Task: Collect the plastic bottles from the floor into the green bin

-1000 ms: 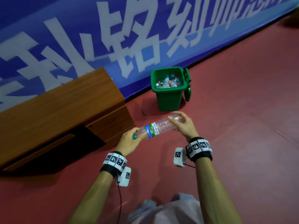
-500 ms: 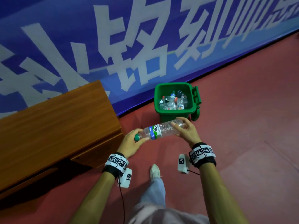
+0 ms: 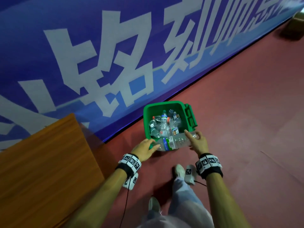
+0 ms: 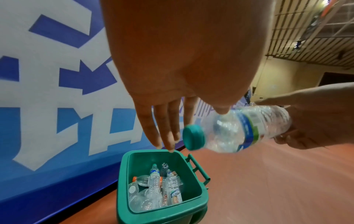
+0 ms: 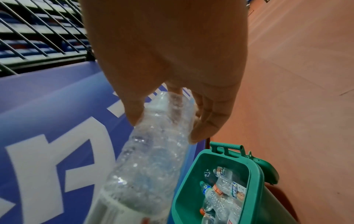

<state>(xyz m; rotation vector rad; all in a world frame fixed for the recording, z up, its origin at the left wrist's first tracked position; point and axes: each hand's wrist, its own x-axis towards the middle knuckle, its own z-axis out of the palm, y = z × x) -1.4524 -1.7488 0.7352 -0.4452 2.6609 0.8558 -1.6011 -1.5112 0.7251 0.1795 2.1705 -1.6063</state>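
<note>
From your head view, the red-brown floor runs along a blue banner wall with large white characters, a brown wooden bench stands at left, and the open green plastic bin holds a heap of clear empty bottles. Your left wrist view shows your left hand with straight fingers spread, its thumb touching the crumpled clear plastic bottle with a teal cap above the bin. Your right wrist view shows your right hand curled round that bottle's base.
</note>
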